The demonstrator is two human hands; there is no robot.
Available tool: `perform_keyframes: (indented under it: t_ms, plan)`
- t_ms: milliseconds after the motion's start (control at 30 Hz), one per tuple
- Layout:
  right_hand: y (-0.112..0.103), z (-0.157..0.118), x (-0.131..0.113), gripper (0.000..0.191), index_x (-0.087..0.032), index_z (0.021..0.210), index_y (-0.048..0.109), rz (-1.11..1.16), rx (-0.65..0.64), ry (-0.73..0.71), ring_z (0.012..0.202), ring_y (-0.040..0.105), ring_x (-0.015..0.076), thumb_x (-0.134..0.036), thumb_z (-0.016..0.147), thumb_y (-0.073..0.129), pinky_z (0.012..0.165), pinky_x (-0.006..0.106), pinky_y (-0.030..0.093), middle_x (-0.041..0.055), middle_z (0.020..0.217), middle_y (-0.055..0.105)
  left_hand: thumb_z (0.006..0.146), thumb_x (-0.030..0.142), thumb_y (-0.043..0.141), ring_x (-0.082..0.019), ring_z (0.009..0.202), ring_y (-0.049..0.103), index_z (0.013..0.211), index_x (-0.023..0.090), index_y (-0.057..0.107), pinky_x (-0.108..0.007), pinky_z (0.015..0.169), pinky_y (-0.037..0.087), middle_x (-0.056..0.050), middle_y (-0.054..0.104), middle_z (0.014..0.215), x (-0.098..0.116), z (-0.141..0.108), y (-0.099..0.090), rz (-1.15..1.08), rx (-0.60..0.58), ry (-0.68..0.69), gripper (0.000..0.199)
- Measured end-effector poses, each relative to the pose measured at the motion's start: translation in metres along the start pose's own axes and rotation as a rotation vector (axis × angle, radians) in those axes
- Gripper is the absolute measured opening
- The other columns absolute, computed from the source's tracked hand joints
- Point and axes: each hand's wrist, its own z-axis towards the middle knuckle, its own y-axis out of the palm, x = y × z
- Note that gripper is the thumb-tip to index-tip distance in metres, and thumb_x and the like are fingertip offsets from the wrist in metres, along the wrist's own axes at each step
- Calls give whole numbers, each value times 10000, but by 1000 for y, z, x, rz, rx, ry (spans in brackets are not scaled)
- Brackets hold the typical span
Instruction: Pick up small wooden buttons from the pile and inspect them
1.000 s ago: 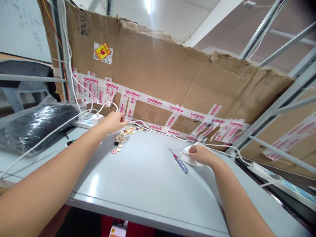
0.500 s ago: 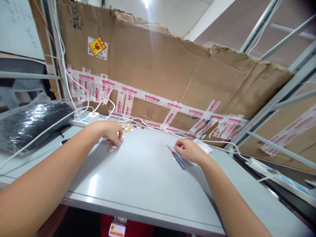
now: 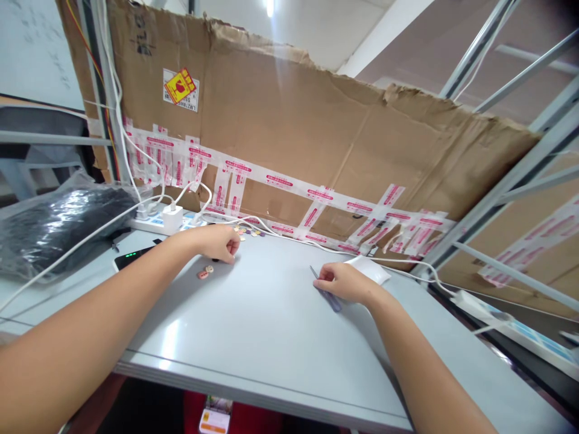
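My left hand (image 3: 220, 243) is closed over the table, fingertips pressed down at its surface; whatever they may hold is hidden. Two small round buttons, a reddish one (image 3: 202, 275) and a pale one (image 3: 208, 269), lie just in front of it. More yellowish and dark buttons (image 3: 248, 232) are scattered behind it near the cardboard, partly covered by the hand. My right hand (image 3: 340, 282) is closed, its fingertips at the middle of a screwdriver (image 3: 333, 302) with a purple handle. The shaft shows beyond the fingers, and the red collar is covered.
A white packet (image 3: 371, 269) lies behind my right hand. On the left are a dark device (image 3: 131, 258) with green lights, a plastic-wrapped black bundle (image 3: 67, 220) and a power strip (image 3: 151, 222). White cables run along the tall cardboard sheet (image 3: 289, 120).
My left hand has moved right, away from the two front buttons, uncovering the pale one. My right hand has shifted slightly left and down onto the screwdriver, whose tip has turned a little right.
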Motion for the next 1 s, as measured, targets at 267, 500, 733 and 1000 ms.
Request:
perform_keyframes:
  t_ms: [267, 500, 733, 1000]
  plan:
    - [18, 7, -12, 100, -215, 796, 549, 108, 113, -179, 649, 532, 148, -277, 840, 483, 604, 271, 359, -12, 733, 620, 722, 340, 605, -158, 691, 575, 793, 199, 636, -249, 622, 378, -11, 673, 808, 13, 5, 10, -17, 259, 168, 161]
    - [35, 14, -29, 152, -216, 858, 537, 358, 258, -293, 725, 514, 155, -289, 888, 406, 692, 284, 372, -24, 776, 575, 786, 337, 594, -159, 775, 620, 1022, 186, 663, -257, 715, 458, -37, 691, 901, 23, 18, 34, -359, 369, 255, 289]
    - [36, 8, -37, 150, -210, 827, 577, 398, 182, -325, 708, 505, 148, -200, 811, 428, 671, 271, 364, -33, 749, 575, 758, 318, 664, -158, 715, 647, 955, 159, 697, -273, 691, 491, -36, 705, 805, 35, 24, 46, -770, 246, 146, 254]
    - [32, 1, -45, 192, -211, 864, 616, 419, 153, -328, 724, 506, 141, -172, 805, 438, 678, 266, 374, -33, 792, 598, 710, 247, 737, -147, 744, 666, 899, 157, 691, -288, 775, 515, -14, 707, 793, 44, 21, 44, -955, 200, 101, 215]
